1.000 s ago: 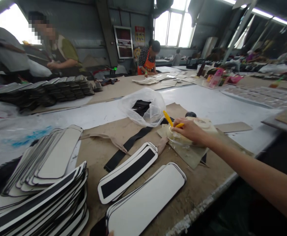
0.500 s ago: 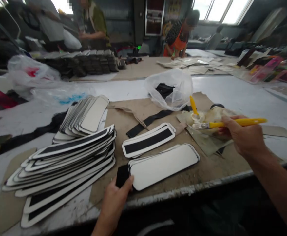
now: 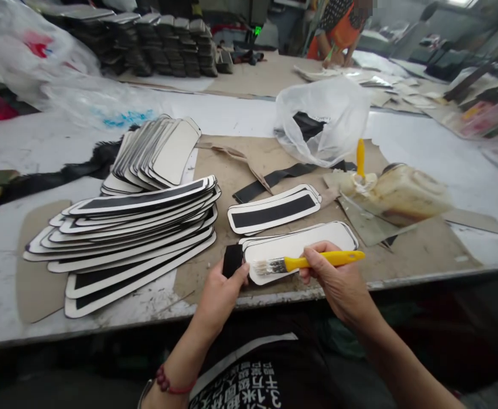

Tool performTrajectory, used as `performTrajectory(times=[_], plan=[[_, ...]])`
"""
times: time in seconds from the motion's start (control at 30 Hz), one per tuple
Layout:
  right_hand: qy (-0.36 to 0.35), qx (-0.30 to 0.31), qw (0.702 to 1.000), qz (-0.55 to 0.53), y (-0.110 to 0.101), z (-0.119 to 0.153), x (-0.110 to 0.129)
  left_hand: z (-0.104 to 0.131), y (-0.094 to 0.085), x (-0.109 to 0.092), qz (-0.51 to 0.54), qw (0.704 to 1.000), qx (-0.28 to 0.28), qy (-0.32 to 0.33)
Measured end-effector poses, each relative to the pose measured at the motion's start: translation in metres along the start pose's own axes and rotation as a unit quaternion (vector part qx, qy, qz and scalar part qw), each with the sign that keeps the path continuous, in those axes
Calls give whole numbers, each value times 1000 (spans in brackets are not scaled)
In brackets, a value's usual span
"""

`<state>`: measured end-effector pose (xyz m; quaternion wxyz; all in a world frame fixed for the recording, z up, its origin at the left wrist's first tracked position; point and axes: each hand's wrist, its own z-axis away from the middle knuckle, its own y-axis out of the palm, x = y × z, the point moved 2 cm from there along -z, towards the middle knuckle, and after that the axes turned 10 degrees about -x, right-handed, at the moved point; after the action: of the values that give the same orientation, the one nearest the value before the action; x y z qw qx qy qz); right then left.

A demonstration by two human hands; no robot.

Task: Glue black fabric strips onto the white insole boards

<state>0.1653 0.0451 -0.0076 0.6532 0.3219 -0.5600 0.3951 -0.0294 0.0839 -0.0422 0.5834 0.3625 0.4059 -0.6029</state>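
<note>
My right hand (image 3: 332,275) is closed round a yellow-handled brush (image 3: 323,260). Its pale bristles lie over the left end of a plain white panel (image 3: 291,250), which tops a small stack at the table's front edge. My left hand (image 3: 223,287) pinches a black strip (image 3: 232,260), its thumb at the panel's left end. Just behind is a white panel with a black band (image 3: 274,211). On the left, many such banded panels (image 3: 142,227) are fanned in a pile, with plain white ones (image 3: 174,150) behind them.
A cloudy glue container (image 3: 419,193) lies at the right, a second yellow brush (image 3: 360,158) upright beside it. A clear plastic bag (image 3: 338,119) with black material stands behind. More plastic bags (image 3: 61,74) lie at the left. Across the table, a person in orange (image 3: 343,28) leans over sheets.
My right hand has moved left with the brush, from beside the glue container to over the plain panel's left end. My left hand still holds the black strip. The view has tilted down.
</note>
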Motion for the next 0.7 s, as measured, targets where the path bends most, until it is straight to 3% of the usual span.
performTrajectory(times=[0.17, 0.33, 0.53, 0.7], plan=[[-69, -33, 991, 111, -7, -3, 8, -1, -1, 3, 10, 1000, -4, 4], [-126, -74, 964, 222, -30, -9, 19, -3, 0, 9, 5, 1000, -15, 5], [-209, -131, 900, 359, -66, -21, 27, -4, -1, 14, -30, 998, -49, -20], [-292, -155, 850, 409, -80, -27, 39, -7, -1, 19, -36, 997, -61, -19]])
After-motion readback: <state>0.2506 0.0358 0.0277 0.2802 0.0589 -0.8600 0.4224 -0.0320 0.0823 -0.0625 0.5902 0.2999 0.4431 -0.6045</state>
